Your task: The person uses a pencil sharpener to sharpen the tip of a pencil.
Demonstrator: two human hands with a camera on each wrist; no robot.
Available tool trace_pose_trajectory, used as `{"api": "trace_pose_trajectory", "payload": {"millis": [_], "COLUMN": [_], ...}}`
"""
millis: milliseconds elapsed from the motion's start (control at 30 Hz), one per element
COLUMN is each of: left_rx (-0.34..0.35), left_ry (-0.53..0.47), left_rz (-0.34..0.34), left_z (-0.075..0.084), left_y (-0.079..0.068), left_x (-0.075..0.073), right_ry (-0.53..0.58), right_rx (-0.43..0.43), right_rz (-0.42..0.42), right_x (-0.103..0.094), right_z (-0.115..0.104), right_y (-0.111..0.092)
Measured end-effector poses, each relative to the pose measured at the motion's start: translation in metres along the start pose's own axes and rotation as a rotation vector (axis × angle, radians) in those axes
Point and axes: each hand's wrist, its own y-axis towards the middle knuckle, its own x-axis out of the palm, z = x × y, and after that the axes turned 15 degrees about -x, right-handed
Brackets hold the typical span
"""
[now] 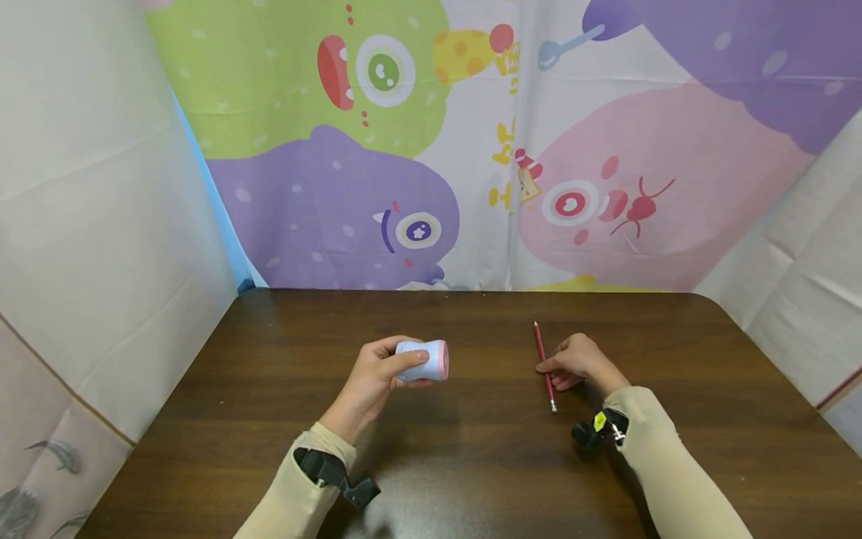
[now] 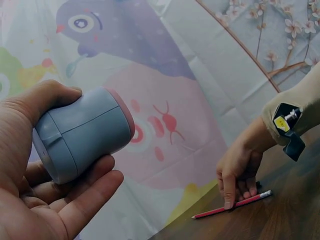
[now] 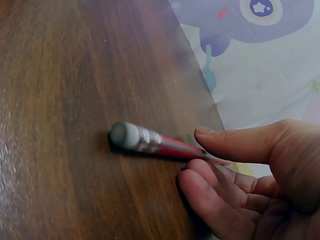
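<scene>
My left hand (image 1: 372, 376) holds a light blue pencil sharpener (image 1: 429, 367) with a narrowed waist and a pink end, raised above the table. In the left wrist view, the thumb lies over the top of the sharpener (image 2: 90, 130) and the fingers curl beneath it, the pink end facing right. Farther right, my right hand (image 1: 578, 359) pinches a red pencil (image 1: 540, 343) near its middle, close over the tabletop. Its sharpened tip points to the back, while the white eraser end (image 3: 125, 135) faces the right wrist camera.
The dark brown wooden table (image 1: 471, 464) extends under both hands. Behind its far edge hangs a curtain (image 1: 485, 247) with cartoon monsters, and pale cloth walls (image 1: 101, 187) rise at both sides. Wrist cameras are strapped over both beige sleeves (image 1: 656, 427).
</scene>
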Motion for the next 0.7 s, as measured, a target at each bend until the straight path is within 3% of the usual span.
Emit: {"api": "trace_pose_trajectory", "payload": {"millis": [467,700], "left_rx": [0.011,0.023], "left_ry": [0.037,0.102], "left_rz": [-0.022,0.019], "left_z": [0.001,0.0017], "left_y": [0.0001,-0.0001], "left_x": [-0.0033,-0.0065], "right_ry": [-0.014,-0.03], "right_rx": [0.002,-0.016], "right_rz": [-0.021,-0.092], "right_x": [-0.0011,-0.0044], "right_z": [-0.0013,-0.007], "right_y": [-0.0002,-0.0041]}}
